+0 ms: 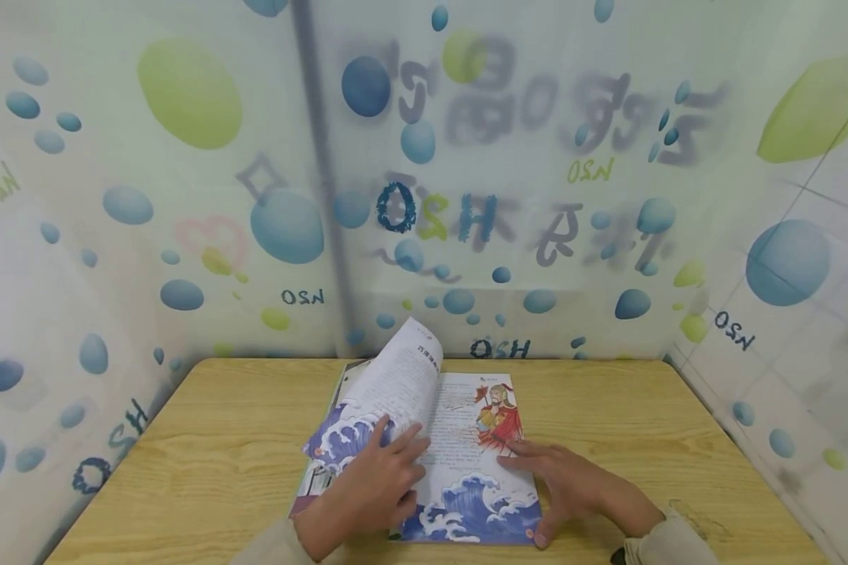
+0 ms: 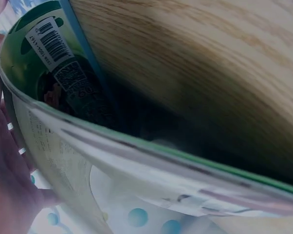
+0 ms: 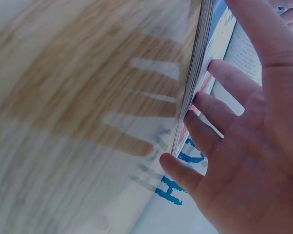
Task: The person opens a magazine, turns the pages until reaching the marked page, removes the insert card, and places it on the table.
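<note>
Pale walls (image 1: 572,267) with blue and green spots (image 1: 189,92) enclosed a wood-grained bench (image 1: 184,463) on the left, right and far sides; mirror-written lettering (image 1: 436,210) ran across the far one. On the far wall's left part, a faint pink heart (image 1: 210,239) showed.

At the near left, a light sleeve (image 1: 272,545) led to the person's left grip (image 1: 376,482). It lay spread over the near part of a raised page (image 1: 398,380), fingers fairly straight and apart; whether its thumb pinched any paper could not be told. That page belonged to an open book (image 1: 459,439) near the middle of the bench, toward the near side. It leaned left, its far end curling up, with purple-blue waves (image 1: 346,435) printed low on it. From the left wrist, a green cover (image 2: 20,73) with a barcode (image 2: 52,43) curved up off the bench beside the fingers.

Right of the fold, the facing page lay flat, bearing lines of text, a red-robed figure (image 1: 500,416) at far right and more waves along its near edge.

Farthest right, the right grip (image 1: 572,479) was spread, fingertips touching the book's right edge, thumb at its near corner. Behind it came a dark band (image 1: 618,556) and another light sleeve (image 1: 671,541).
</note>
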A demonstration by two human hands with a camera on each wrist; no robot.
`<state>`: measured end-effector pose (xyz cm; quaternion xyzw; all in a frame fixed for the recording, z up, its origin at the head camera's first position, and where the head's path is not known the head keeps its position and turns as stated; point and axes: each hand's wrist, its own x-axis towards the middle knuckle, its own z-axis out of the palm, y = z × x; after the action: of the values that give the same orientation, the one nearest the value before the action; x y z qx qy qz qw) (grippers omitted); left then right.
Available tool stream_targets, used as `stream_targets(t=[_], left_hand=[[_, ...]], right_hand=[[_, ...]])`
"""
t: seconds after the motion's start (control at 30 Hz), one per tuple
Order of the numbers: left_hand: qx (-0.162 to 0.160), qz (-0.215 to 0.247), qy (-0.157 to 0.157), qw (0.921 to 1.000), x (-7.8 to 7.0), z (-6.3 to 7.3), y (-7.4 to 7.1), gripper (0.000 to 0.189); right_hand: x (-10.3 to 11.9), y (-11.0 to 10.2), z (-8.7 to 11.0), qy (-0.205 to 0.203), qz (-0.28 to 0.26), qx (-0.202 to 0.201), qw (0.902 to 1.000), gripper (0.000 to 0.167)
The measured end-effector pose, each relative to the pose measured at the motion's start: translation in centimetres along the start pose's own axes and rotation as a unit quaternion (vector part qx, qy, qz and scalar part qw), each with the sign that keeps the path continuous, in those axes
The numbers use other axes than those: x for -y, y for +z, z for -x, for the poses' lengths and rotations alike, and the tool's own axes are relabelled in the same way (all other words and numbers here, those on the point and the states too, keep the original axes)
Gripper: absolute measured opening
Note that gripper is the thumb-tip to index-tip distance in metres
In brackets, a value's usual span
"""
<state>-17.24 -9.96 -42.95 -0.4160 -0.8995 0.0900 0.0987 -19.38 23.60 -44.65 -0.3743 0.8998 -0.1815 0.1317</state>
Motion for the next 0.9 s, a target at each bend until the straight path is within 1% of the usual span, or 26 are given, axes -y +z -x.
stream_targets(t=[0.1,0.23,0.4,0.73,0.9], left_hand=[[0.005,0.023,-0.009,0.9997,0.09,0.04,0.16,0.027],[0.012,0.035,-0.019,0.9991,0.17,0.07,0.38,0.033],[0.022,0.055,-0.032,0.9977,0.31,0.13,0.58,0.035],[0.049,0.123,-0.059,0.9894,0.67,0.27,0.71,0.036],[0.054,0.129,-0.062,0.9882,0.75,0.34,0.77,0.036]], right_hand=[[-0.07,0.05,-0.01,-0.003,-0.003,-0.001,1.0000,0.109],[-0.19,0.07,-0.01,0.012,-0.015,0.008,0.9998,0.109],[-0.20,0.06,-0.11,0.013,-0.014,0.011,0.9997,0.110],[-0.12,-0.14,-0.01,0.008,-0.016,0.011,0.9998,0.109],[-0.03,-0.20,-0.04,0.009,-0.019,0.013,0.9997,0.108]])
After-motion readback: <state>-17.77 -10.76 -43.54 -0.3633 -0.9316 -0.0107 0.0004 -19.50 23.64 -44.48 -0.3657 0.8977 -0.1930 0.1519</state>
